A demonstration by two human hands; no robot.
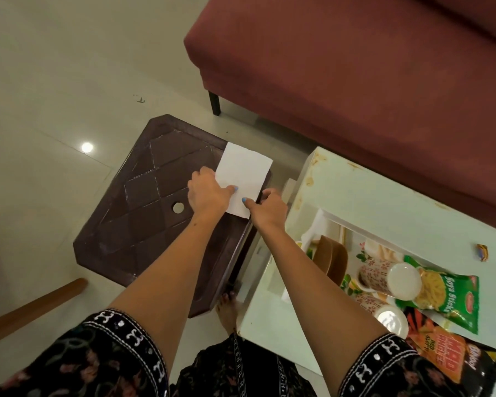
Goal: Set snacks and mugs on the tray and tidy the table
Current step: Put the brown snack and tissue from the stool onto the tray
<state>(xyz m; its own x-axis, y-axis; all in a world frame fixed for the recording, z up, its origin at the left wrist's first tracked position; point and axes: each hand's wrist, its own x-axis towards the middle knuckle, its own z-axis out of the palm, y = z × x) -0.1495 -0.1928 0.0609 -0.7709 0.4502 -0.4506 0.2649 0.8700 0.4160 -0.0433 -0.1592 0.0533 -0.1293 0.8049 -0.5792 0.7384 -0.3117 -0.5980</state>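
A white folded paper (245, 171) lies on the right part of a dark brown plastic stool top (143, 202). My left hand (208, 193) presses on its left edge and my right hand (268, 209) pinches its near corner. On the white table (384, 196) to the right stands a floral tray (331, 217). It holds two patterned mugs (384, 277) lying on their sides, stacked brown bowls (331, 257), a green Soya Sticks packet (441, 296) and an orange-black snack packet (453, 362).
A maroon sofa (355, 67) stands behind the table and stool. A small wrapped sweet (482, 251) lies on the table's right. A wooden pole (32, 308) lies on the tiled floor at the left. My bare foot (226, 310) is between stool and table.
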